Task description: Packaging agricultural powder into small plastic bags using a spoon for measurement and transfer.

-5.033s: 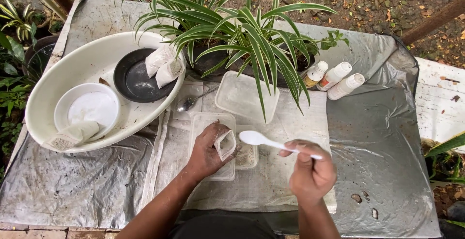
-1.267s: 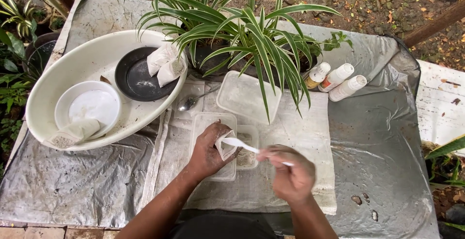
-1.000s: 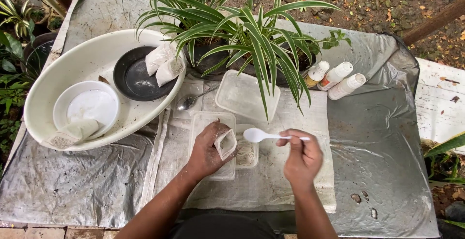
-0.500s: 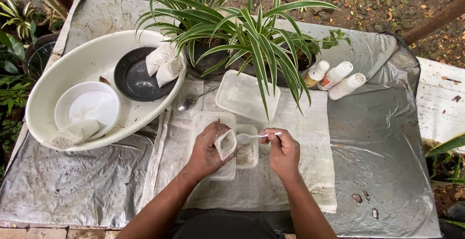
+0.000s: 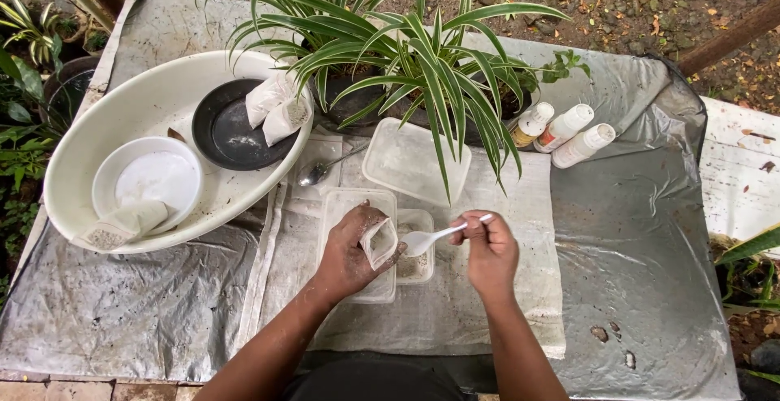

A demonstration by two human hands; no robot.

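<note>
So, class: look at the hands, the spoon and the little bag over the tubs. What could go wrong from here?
1. The left hand tilts the small bag over the clear tubs; granules could miss and scatter on the white cloth.
2. The white spoon, pinched at its handle tip by the right hand, could wobble and spill.
3. Long plant leaves hang over the open tray; an elbow could snag them.

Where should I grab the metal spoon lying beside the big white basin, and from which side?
Take the metal spoon by its thin handle, which angles up and right toward the clear lid. Come from above with the fingers across the handle; its bowl lies close against the white basin rim, so that end looks cramped.
</note>
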